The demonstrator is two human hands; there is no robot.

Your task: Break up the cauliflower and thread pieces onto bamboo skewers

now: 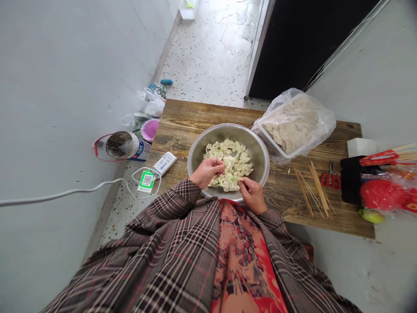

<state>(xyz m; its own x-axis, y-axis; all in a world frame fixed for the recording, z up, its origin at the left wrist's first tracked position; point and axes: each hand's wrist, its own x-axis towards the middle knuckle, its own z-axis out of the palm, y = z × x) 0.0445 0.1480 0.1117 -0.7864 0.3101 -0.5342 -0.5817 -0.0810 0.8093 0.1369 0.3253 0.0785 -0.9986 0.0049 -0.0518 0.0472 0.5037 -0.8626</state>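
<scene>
A wide steel bowl [261, 161] stands on the wooden table, with pale cauliflower florets [241, 153] heaped in it. Over the bowl's near left side is my left hand [207, 172], thumb and fingers pinched together; what is between the tips, if anything, is too small to make out. My right hand [253, 194], at the near right rim, pinches the greenish stem of a cauliflower floret [229, 182] between thumb and fingers. This floret is just above the others, below my left fingertips.
On the wooden table [182, 114] are a bag-wrapped tub [293, 126], bamboo skewers [321, 191], red-handled scissors [330, 180] and a white power strip [164, 163] with a QR card [146, 180]. Left of it, a bucket [125, 145] and bags [153, 103] are on the floor.
</scene>
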